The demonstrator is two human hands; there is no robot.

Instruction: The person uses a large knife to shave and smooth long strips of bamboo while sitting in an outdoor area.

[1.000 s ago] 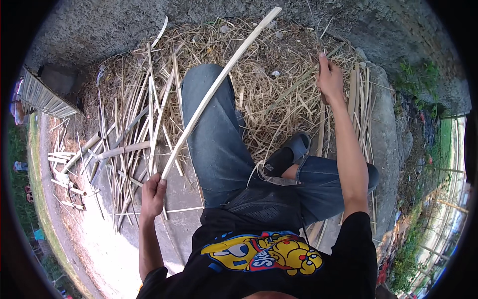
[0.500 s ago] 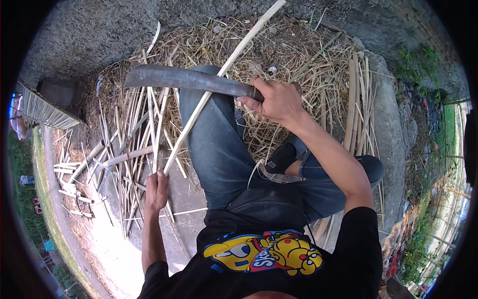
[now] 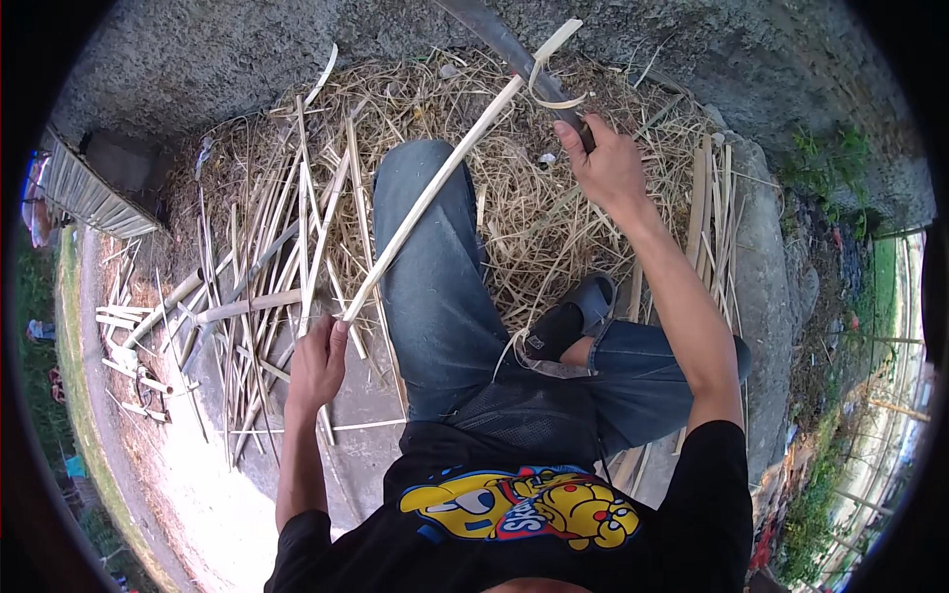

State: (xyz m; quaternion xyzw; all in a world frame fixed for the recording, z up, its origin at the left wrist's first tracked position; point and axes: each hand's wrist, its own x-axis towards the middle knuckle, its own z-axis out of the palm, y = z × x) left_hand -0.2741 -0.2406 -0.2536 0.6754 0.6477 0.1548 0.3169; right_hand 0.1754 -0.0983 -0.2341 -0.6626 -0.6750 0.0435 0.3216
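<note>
While the left hand [image 3: 316,361] clenches the near end of a long pale strip [image 3: 435,193], the right hand [image 3: 603,163] is closed around the handle of a dark blade [image 3: 494,35] raised at the strip's far end. The strip runs slantwise from beside the left knee up over the jeans leg [image 3: 425,287] to the blade, where a thin shaving [image 3: 549,79] curls off it. The step in hand looks like paring the strip thin, with the blade meeting its far tip. The next stroke seems to call for a firm left grip so the strip does not twist, and a shallow blade angle kept clear of the leg. Cut sticks [image 3: 257,296] lie fanned on the ground to the left, and dry shavings [image 3: 534,217] are heaped ahead under the sandalled foot [image 3: 573,321].
</note>
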